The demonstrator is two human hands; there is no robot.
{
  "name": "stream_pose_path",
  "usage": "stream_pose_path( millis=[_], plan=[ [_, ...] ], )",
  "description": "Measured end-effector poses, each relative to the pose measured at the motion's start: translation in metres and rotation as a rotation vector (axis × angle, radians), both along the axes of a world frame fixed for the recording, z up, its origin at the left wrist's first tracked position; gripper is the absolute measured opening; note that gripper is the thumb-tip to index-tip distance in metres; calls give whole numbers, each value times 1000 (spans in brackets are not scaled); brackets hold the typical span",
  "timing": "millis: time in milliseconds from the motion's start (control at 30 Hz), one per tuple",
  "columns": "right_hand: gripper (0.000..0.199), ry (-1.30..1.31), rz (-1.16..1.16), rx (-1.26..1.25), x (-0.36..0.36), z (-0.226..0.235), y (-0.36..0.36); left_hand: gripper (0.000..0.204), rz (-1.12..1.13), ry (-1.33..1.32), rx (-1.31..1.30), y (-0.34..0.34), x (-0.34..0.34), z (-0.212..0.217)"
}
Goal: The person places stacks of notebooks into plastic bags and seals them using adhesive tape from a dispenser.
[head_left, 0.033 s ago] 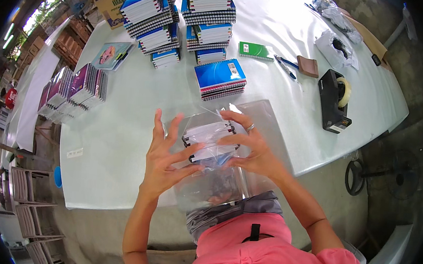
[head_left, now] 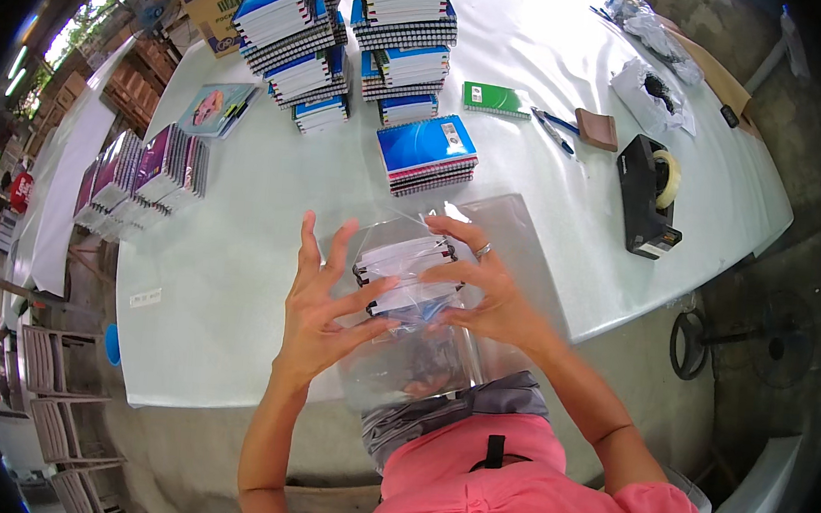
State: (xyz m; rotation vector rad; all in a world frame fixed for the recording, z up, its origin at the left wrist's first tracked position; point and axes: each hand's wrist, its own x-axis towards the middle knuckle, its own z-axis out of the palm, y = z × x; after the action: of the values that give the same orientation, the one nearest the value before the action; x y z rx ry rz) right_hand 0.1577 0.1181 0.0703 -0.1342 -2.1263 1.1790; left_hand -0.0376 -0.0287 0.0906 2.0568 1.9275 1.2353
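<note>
Between my two hands is a small stack of spiral notebooks (head_left: pixel 408 264) inside a clear plastic bag, with the white page edges facing up. My left hand (head_left: pixel 324 308) pinches the bag and the near left side of the stack with thumb and forefinger, its other fingers raised apart. From the right, my right hand (head_left: pixel 490 287), with a ring on one finger, grips the bag and the stack's right side. Clear plastic sheets (head_left: pixel 513 236) lie flat under the bundle. Just beyond stands a short pile of notebooks (head_left: pixel 427 147) with a blue cover on top.
Tall notebook stacks (head_left: pixel 405 25) rise at the back beside a cardboard box (head_left: pixel 223 5). Wrapped purple notebooks (head_left: pixel 142 177) stand at left, near thin booklets (head_left: pixel 218 106). At right are a green notebook (head_left: pixel 496 99), pens (head_left: pixel 553 131), a brown wallet (head_left: pixel 596 129) and a black tape dispenser (head_left: pixel 639 197).
</note>
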Motion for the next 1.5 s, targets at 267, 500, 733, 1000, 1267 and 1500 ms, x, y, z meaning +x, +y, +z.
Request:
stream_pose_path(
  millis=[267,500,733,1000,1267,1500],
  plan=[
    [20,16,-95,-38,-7,11,-6,37,86,-72,2,2,11,4],
    [11,-53,-139,-52,-13,23,2,27,107,-19,-99,6,7,17],
    [25,-131,-221,157,-19,29,14,53,35,-361,37,31,3,18],
    [35,-379,87,-589,-32,44,34,51,-198,-1071,-825,49,-40,16],
    [22,-266,215,-797,-32,37,31,46,-308,-860,-716,47,-34,27],
    [20,-341,179,-296,-27,41,34,75,-256,390,-532,22,-15,60]
  ],
)
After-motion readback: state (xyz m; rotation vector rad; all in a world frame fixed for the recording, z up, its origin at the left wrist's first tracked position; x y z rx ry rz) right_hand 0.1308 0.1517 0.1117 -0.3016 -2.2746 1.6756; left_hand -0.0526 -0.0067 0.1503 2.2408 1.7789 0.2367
